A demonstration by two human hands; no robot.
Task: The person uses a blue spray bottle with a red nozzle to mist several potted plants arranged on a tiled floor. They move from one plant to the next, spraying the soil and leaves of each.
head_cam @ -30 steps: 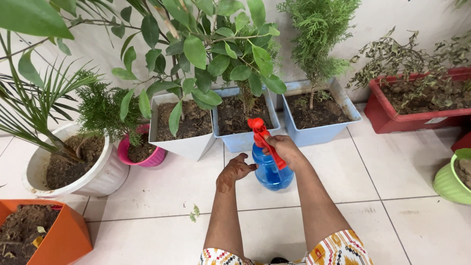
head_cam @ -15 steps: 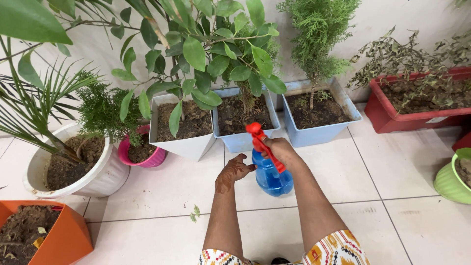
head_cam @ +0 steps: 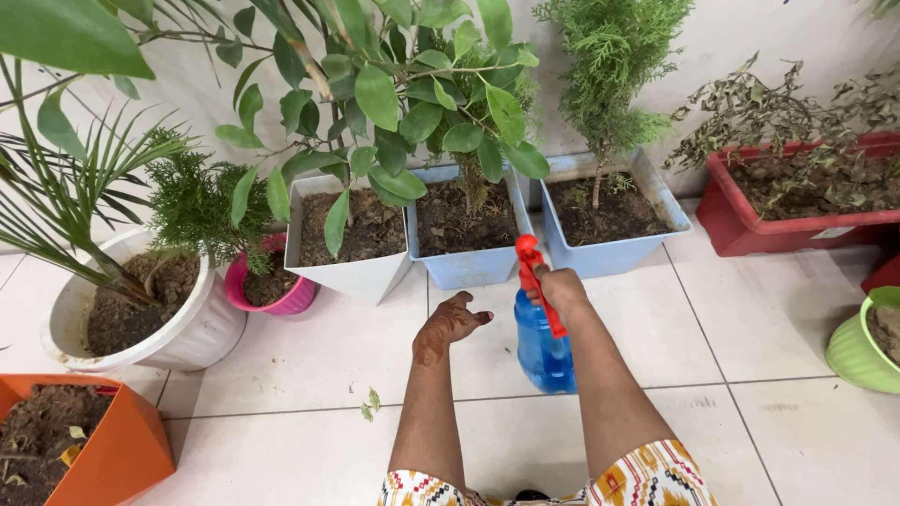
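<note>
Blue spray bottle [head_cam: 544, 351] in rt hand [head_cam: 561, 290]

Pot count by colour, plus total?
White pots: 2, round, square
Blue pots: 2
Red pots: 1
Pink pots: 1
Orange pots: 1
Green pots: 1
Total: 8

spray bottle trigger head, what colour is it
Red, on a blue spray bottle held in the right hand; clearest in the head view.
</note>
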